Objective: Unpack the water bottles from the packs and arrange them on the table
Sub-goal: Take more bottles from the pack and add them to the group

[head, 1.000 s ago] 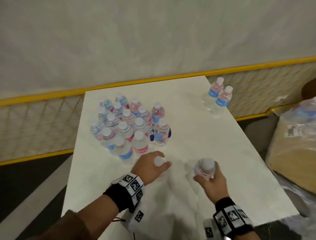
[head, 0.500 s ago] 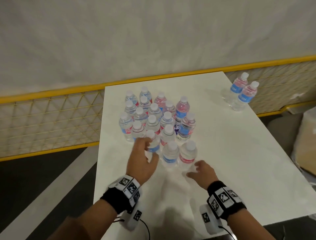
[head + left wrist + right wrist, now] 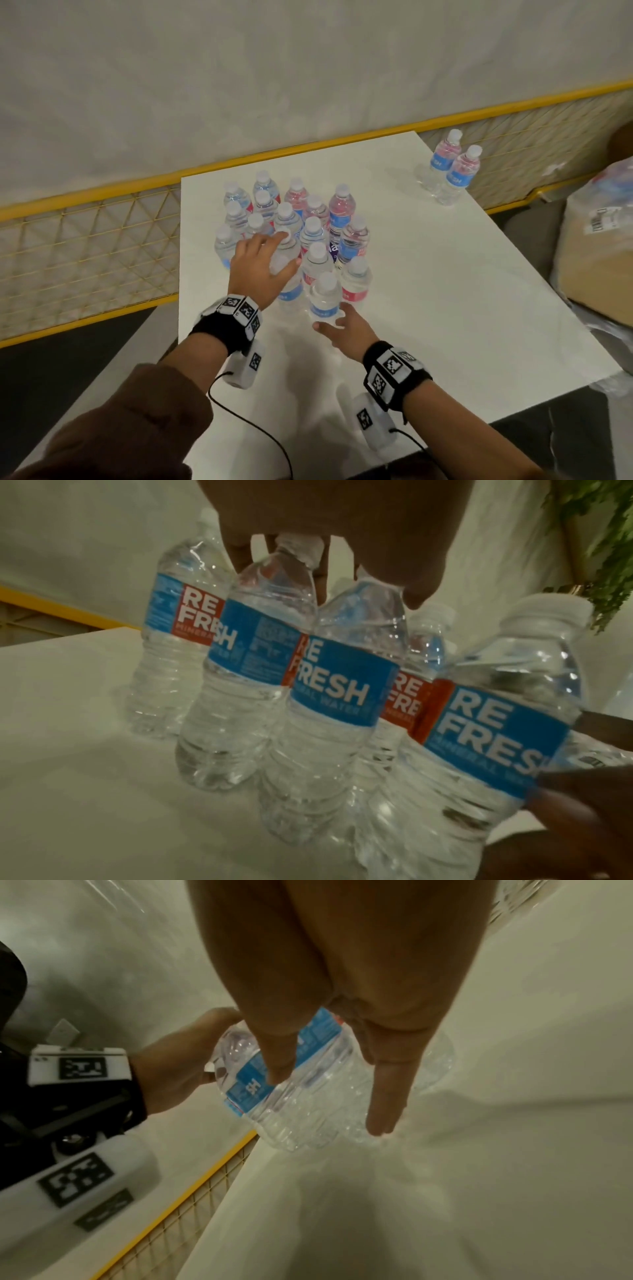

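Several clear water bottles point(image 3: 308, 222) with blue and red labels stand packed together on the white table point(image 3: 445, 291). My left hand point(image 3: 263, 269) reaches down over the near left of the group, fingers and thumb curled round the top of a blue-labelled bottle point(image 3: 291, 294). In the left wrist view that bottle point(image 3: 342, 683) stands under my palm point(image 3: 342, 520). My right hand point(image 3: 339, 323) lies low on the table with straight fingers point(image 3: 383, 1091) touching the base of the front bottle point(image 3: 325, 301). Two more bottles point(image 3: 452, 171) stand apart at the far right corner.
A yellow-framed wire mesh rail point(image 3: 85, 246) runs along the table's left and far sides, below a pale wall. A plastic-wrapped brown pack point(image 3: 599, 257) sits off the table's right edge. The table's right half and near part are bare.
Both hands carried a bottle to the group. The right hand let its bottle go at the front and now touches its base. The left hand still holds its bottle's top.
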A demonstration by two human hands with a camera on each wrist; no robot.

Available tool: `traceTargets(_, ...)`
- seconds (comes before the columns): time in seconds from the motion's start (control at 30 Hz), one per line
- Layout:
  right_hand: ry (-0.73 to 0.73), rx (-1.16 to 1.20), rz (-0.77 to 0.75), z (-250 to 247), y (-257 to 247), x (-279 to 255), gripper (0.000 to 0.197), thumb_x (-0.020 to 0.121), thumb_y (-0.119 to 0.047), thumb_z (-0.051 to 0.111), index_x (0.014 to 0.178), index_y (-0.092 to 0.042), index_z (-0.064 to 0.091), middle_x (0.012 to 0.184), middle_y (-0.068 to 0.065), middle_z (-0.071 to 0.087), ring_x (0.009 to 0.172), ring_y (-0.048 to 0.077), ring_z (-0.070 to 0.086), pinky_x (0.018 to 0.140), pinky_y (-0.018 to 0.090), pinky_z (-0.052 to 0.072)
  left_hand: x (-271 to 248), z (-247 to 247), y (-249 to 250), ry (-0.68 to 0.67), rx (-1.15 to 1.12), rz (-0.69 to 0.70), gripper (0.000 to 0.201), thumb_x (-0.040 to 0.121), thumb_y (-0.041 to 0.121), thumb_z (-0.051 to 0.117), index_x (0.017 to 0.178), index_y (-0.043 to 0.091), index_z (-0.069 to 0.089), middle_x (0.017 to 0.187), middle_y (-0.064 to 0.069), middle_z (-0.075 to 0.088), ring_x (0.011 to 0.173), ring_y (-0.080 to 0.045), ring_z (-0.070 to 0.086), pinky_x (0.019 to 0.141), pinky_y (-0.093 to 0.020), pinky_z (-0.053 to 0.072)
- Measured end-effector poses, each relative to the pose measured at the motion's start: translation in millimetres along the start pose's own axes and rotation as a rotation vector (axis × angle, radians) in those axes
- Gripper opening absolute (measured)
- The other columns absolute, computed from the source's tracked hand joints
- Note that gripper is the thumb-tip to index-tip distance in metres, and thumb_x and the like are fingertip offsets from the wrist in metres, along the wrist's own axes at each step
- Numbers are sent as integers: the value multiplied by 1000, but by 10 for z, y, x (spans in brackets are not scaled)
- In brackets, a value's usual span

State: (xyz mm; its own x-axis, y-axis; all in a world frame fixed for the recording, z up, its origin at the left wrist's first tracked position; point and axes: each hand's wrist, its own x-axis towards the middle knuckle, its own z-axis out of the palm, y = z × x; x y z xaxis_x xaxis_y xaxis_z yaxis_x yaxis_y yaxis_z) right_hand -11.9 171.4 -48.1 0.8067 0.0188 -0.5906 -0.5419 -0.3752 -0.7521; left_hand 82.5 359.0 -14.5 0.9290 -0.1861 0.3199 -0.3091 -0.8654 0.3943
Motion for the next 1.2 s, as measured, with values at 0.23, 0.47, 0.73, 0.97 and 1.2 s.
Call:
traceTargets(0.23, 36, -47, -107, 69, -99, 91, 66, 84, -35, 67, 140, -19, 35, 135, 3, 51, 124, 23, 50, 95, 26, 39, -53, -13, -3, 40, 105, -14, 62, 78, 57, 41, 134, 33, 50, 100, -4, 60, 94, -32, 49, 81, -39, 44)
traceTargets(0.47, 212, 243, 179, -246, 311, 254, 56, 75, -22, 75, 118, -15, 39, 106, 15, 64, 73, 24, 64, 70, 35, 56, -86, -38, 96, 20, 67, -43, 66, 82, 64, 36, 138, 30, 46, 113, -11, 54, 103, -33, 47, 89, -43, 41)
traceTargets(0.73, 235, 242, -62, -246, 50, 406, 69, 81, -38, 66, 140, -41, 30, 127, 12, 53, 114, 32, 58, 90, 46, 53, -114, -120, 564, 10, 25, 233, 85, 72, 76, 49, 142, 30, 36, 147, -8, 32, 142, -31, 20, 113, -60, 8)
traceTargets(0.97, 310, 369, -70, -520, -142, 541, 81, 88, -6, 53, 148, -37, 8, 149, 13, 29, 122, 32, 48, 98, 53, 46, -51, 20, 566, -214, 257, 364, 84, 65, 78, 47, 132, 28, 52, 138, -3, 51, 129, -27, 48, 110, -58, 27)
traceTargets(1.2, 171, 352, -192, -626, -247, 617, 82, 86, 9, 43, 145, -42, 18, 143, 5, 41, 130, 28, 45, 95, 48, 50, -61, 70, 601, -197, 287, 299, 87, 64, 78, 48, 131, 23, 53, 142, -9, 47, 130, -31, 46, 109, -62, 25)
